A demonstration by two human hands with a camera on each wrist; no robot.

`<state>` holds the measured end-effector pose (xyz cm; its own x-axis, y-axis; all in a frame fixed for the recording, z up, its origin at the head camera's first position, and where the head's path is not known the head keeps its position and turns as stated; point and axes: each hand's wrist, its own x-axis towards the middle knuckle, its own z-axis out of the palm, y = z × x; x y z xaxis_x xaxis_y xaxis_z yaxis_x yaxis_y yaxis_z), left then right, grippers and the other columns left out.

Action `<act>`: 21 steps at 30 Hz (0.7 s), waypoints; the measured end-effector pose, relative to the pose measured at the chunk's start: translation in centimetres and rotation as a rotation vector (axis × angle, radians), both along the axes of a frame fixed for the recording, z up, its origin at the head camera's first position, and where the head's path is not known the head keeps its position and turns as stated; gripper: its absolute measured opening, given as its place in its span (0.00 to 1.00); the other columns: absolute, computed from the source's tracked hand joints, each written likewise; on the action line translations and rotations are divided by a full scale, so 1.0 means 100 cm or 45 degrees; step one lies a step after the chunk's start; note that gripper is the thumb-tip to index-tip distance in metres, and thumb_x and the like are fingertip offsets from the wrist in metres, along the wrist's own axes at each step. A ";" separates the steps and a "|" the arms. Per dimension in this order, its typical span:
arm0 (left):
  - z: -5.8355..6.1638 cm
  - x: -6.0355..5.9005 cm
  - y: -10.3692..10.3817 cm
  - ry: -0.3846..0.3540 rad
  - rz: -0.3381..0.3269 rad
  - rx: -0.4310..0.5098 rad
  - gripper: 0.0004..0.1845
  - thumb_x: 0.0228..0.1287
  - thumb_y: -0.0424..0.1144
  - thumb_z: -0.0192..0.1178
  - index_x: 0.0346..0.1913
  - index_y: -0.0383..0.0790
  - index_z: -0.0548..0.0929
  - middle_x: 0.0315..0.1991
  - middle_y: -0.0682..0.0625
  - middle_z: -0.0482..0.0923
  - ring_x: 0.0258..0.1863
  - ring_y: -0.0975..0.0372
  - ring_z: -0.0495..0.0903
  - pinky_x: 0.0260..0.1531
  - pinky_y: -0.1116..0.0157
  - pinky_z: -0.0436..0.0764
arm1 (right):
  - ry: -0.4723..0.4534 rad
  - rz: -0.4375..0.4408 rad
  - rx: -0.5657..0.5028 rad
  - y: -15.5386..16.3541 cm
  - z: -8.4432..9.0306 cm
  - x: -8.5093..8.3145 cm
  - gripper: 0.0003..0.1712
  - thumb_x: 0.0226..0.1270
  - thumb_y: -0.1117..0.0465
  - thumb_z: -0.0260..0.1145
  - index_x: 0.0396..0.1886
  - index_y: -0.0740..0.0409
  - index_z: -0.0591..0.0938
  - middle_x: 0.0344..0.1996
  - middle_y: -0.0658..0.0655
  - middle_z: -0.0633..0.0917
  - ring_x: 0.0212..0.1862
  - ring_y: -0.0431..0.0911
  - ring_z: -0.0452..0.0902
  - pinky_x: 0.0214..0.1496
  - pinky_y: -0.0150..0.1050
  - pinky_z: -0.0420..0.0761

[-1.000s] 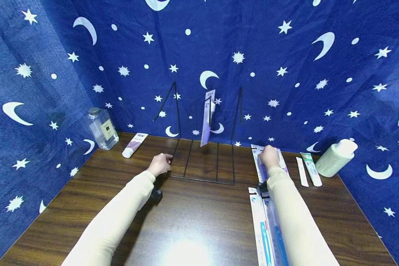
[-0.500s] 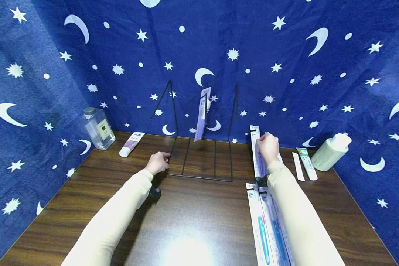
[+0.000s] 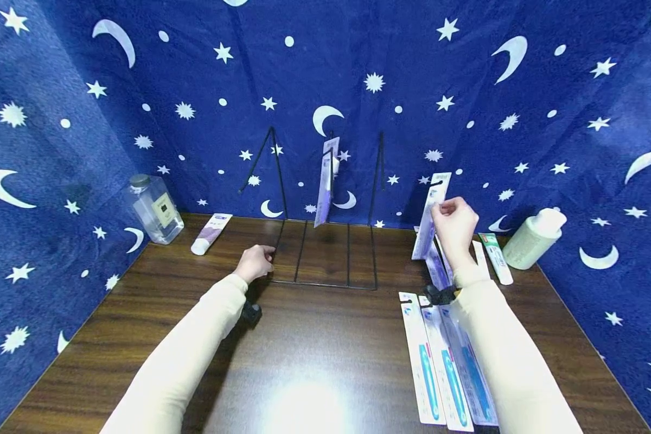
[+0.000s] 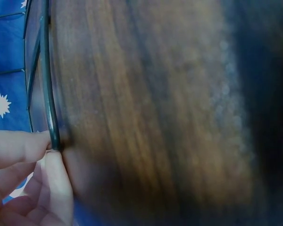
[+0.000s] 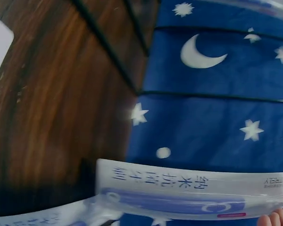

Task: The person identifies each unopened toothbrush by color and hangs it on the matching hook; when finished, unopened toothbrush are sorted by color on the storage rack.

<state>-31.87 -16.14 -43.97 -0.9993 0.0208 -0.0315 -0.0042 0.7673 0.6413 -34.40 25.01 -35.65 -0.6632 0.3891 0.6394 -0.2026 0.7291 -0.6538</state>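
Blue Chinese print, seemingly 纳米抗菌牙刷, on the toothbrush pack

Toothbrush pack cut off; right hand barely visible.

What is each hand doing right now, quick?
Left hand: grip pinches the front corner of the wire rack.
Right hand: grip holds a toothbrush pack lifted off the table.

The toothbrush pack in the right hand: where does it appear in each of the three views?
Head view: toothbrush pack right of centre, lifted off the table in the right hand.
Left wrist view: not in it.
Right wrist view: across the bottom, lying sideways.
Shared landmark: the black wire rack.
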 end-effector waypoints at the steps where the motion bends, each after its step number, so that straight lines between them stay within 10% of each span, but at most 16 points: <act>1: 0.000 0.000 0.000 0.003 -0.003 0.003 0.29 0.41 0.24 0.59 0.55 0.28 0.78 0.27 0.49 0.77 0.13 0.69 0.73 0.17 0.73 0.73 | 0.041 0.004 -0.014 -0.001 0.005 0.004 0.10 0.53 0.63 0.63 0.29 0.68 0.81 0.25 0.64 0.84 0.24 0.40 0.74 0.29 0.26 0.66; 6: -0.001 -0.002 0.000 0.000 -0.004 -0.012 0.29 0.41 0.24 0.59 0.55 0.28 0.78 0.27 0.49 0.77 0.13 0.70 0.73 0.18 0.73 0.74 | 0.188 0.103 -0.046 -0.013 0.021 0.026 0.09 0.52 0.64 0.64 0.28 0.69 0.80 0.23 0.65 0.83 0.21 0.23 0.65 0.27 0.19 0.63; 21: 0.004 0.001 0.001 0.009 -0.011 -0.028 0.29 0.41 0.24 0.60 0.55 0.28 0.78 0.28 0.48 0.78 0.13 0.69 0.74 0.20 0.72 0.73 | 0.319 0.330 -0.091 -0.082 0.050 0.090 0.07 0.54 0.66 0.66 0.28 0.69 0.81 0.18 0.62 0.83 0.21 0.25 0.69 0.26 0.22 0.71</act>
<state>-31.80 -16.06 -43.54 -0.9993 0.0290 -0.0253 0.0069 0.7814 0.6240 -25.41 16.79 -30.63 -0.5719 0.2780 0.7718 -0.5350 0.5868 -0.6078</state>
